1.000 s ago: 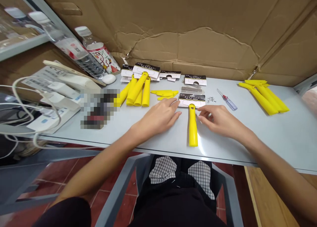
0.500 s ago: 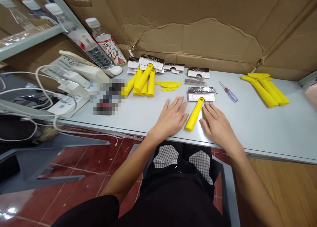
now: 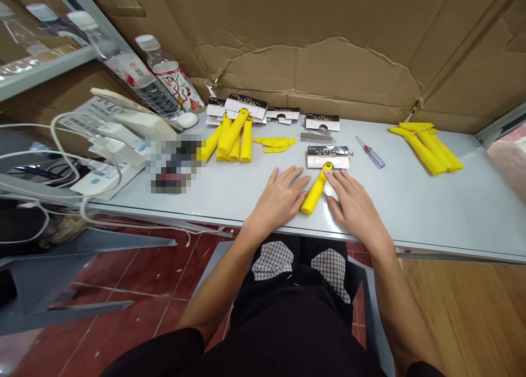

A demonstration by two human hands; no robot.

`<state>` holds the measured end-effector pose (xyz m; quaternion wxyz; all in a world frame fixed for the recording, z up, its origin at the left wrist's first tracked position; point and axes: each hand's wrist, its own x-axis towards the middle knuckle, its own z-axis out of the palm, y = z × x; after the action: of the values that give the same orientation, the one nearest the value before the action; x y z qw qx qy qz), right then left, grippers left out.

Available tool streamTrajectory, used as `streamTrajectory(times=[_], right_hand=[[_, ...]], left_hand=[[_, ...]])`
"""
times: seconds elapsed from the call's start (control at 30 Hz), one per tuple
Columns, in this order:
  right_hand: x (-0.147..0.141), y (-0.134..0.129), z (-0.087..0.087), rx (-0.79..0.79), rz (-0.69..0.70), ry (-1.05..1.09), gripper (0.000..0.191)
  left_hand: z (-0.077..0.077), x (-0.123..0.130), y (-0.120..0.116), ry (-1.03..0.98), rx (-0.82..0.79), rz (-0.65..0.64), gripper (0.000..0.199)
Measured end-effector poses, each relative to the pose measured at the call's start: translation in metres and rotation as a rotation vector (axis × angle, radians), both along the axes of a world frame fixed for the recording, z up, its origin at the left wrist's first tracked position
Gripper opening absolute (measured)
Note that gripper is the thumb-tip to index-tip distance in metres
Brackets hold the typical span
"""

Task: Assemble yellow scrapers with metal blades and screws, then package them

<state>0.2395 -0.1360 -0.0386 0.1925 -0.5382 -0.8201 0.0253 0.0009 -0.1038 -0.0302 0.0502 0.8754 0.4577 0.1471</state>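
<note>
A hollow yellow plastic handle (image 3: 315, 194) lies slantwise on the light grey table (image 3: 246, 193), its upper end against a black-and-white header card (image 3: 327, 157). To its left, my left hand (image 3: 280, 197) rests palm down with fingers stretched out, holding nothing; its thumb is close to the handle's lower end. On the other side my right hand (image 3: 352, 201) also lies flat with fingers extended. Its index fingertip is at the handle's upper part, and whether it presses on it I cannot tell.
Several carded yellow handles (image 3: 232, 138) lie left. Behind are loose yellow pieces (image 3: 274, 143), grey strips (image 3: 316, 137) and another card (image 3: 322, 122). A screwdriver (image 3: 370, 153) and more yellow handles (image 3: 429, 147) lie right. Bottles (image 3: 170, 75) and white cables (image 3: 84, 204) are far left.
My right hand has shifted slightly left, bringing its fingertips nearer the yellow handle. My left hand stays flat beside it. The whole view has moved a little.
</note>
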Motion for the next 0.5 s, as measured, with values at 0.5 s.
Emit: streamTrajectory(times=[0.5], right_hand=[[0.006,0.002,0.004,-0.023,0.116,-0.064,0.063]], left_hand=[[0.013,0.014,0.018,0.144,-0.043,-0.067,0.057]])
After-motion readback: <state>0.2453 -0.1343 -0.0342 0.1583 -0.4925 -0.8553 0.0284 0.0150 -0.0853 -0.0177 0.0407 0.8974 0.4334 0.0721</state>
